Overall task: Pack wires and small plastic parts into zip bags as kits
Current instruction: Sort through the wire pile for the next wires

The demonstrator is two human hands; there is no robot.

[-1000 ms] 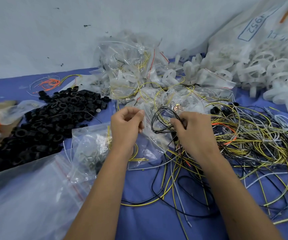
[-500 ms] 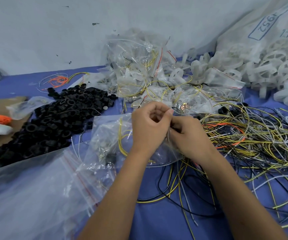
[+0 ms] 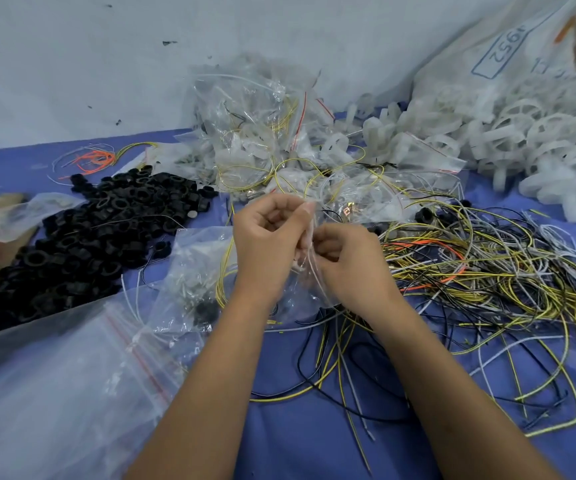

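Blue table (image 3: 297, 455) wall to wall, and it's crowded. Biggest hazard by size: the white plastic parts (image 3: 508, 140) banked up at two o'clock beside the big printed sack (image 3: 521, 46). If that slope slides, pieces roll into the work area and kits get miscounted.

Next, the loose wire tangle (image 3: 487, 282) sprawling at three o'clock, yellow, black, white and orange all crossed. Strands run right under the forearms, so any lift of the bag could drag a stray wire along or snag it in the seal.

At nine o'clock, the heap of black rings (image 3: 82, 233), with the finished bags (image 3: 265, 133) stacked at twelve. A careless toss onto that stack could slump it.

Lower left at seven o'clock, the empty zip bags (image 3: 54, 393), slippery film that an elbow could sweep off.

Now the centre: the zip bag (image 3: 305, 292) hangs between both hands, just above the table, with wire showing through the film. Left hand (image 3: 265, 244) is curled, fingertips pinching the bag's upper edge; right hand (image 3: 345, 261) is curled too, pinching the same edge just beside it. Looks like sealing to me. The risk here: a wire end caught across the strip, leaving the closure gapped and small parts leaking out.
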